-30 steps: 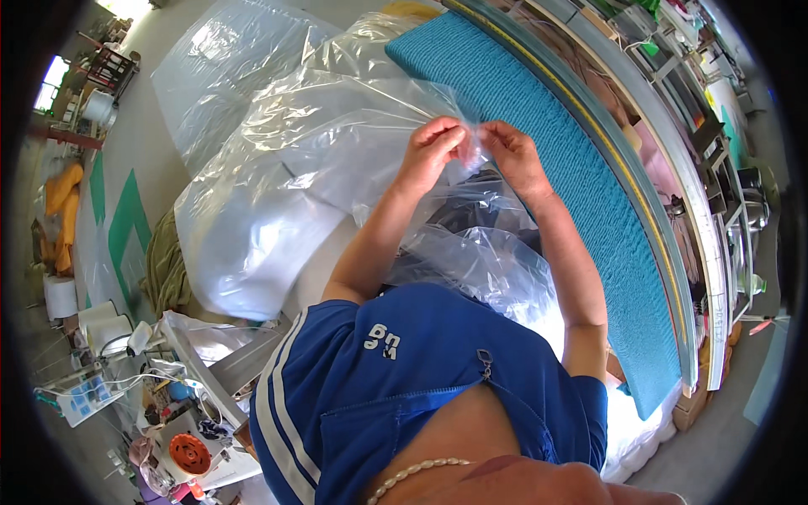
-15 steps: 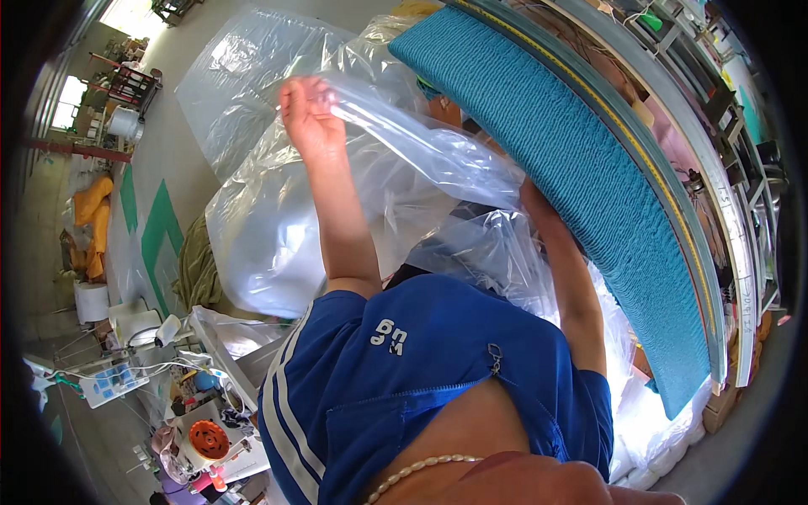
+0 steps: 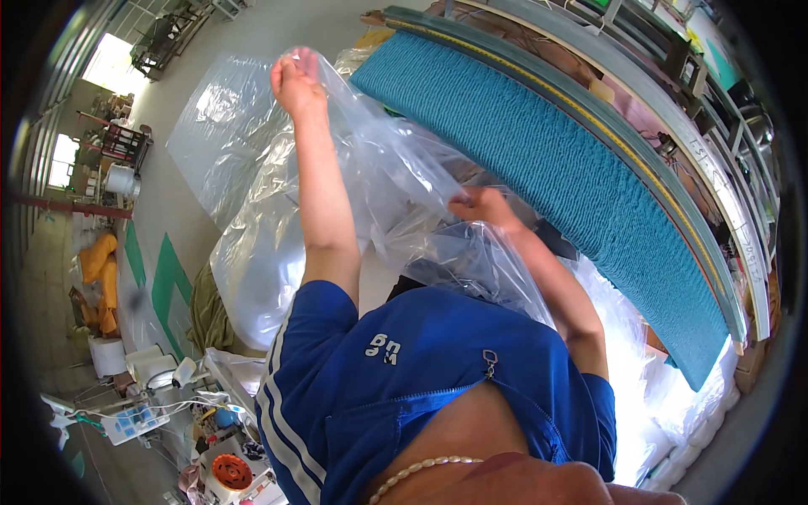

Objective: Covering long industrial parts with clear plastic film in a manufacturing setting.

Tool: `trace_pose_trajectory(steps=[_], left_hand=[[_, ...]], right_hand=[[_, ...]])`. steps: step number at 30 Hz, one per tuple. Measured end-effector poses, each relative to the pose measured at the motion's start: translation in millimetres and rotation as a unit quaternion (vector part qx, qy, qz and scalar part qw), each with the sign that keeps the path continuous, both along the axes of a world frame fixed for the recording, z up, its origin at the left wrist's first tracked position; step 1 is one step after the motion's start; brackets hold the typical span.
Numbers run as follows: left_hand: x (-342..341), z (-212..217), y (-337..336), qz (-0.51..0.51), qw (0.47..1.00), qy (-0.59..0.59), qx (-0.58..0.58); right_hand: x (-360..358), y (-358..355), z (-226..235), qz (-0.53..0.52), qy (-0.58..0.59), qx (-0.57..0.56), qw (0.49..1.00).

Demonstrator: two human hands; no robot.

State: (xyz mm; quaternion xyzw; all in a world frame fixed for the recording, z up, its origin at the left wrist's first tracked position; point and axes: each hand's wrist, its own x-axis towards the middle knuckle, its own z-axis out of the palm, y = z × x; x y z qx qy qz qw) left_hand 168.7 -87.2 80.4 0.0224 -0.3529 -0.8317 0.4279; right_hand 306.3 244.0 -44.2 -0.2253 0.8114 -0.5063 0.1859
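A large clear plastic sheet (image 3: 391,151) stretches between my two hands in front of my body. My left hand (image 3: 300,82) is raised at the upper left, its fingers closed on one edge of the film. Lower and farther right, my right hand (image 3: 488,208) pinches another part of the sheet, close to the long roll of teal ribbed fabric (image 3: 547,151). More crumpled film hangs below my hands and spreads over the floor ahead.
The fabric lies along a long machine table edged with a yellow measuring tape (image 3: 581,88). Lower left, a sewing workstation holds a power strip (image 3: 135,421) and an orange round part (image 3: 231,471). An olive cloth heap (image 3: 210,311) lies on the floor beside green markings (image 3: 168,278).
My left hand has risen slightly. My right hand has come out from beside the fabric, moving left, and now shows gripping the film. The sheet between them has spread wider.
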Motion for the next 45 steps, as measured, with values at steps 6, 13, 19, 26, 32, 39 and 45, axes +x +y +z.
trace_pose_trajectory(steps=[6,13,19,26,32,39,45], left_hand=[[-40.8,-20.7,47.8,-0.073,0.812,-0.229,-0.532],[-2.0,-89.1,103.7,0.098,0.5,-0.307,-0.804],[-9.0,-81.4,134.6,-0.054,0.561,-0.131,-0.816],[-49.5,-74.5,88.0,0.056,0.433,-0.355,-0.827],[-76.2,-76.9,147.2,-0.045,0.604,-0.207,-0.768],[-84.9,-81.7,131.6,0.048,0.557,-0.247,-0.792],[-103.5,-85.9,131.6,0.072,0.548,-0.279,-0.785]], right_hand=[[-4.5,185.1,90.5,-0.402,0.419,0.144,0.801],[138.1,531.9,38.3,-0.769,0.151,-0.072,0.617],[224.0,608.5,4.7,-0.662,0.008,-0.374,0.65],[245.4,605.1,0.7,-0.675,0.148,0.34,0.637],[282.4,665.1,-4.9,-0.695,0.214,0.572,0.378],[267.5,513.0,22.7,-0.572,0.168,0.558,0.577],[264.3,510.7,57.1,-0.561,0.122,0.579,0.58]])
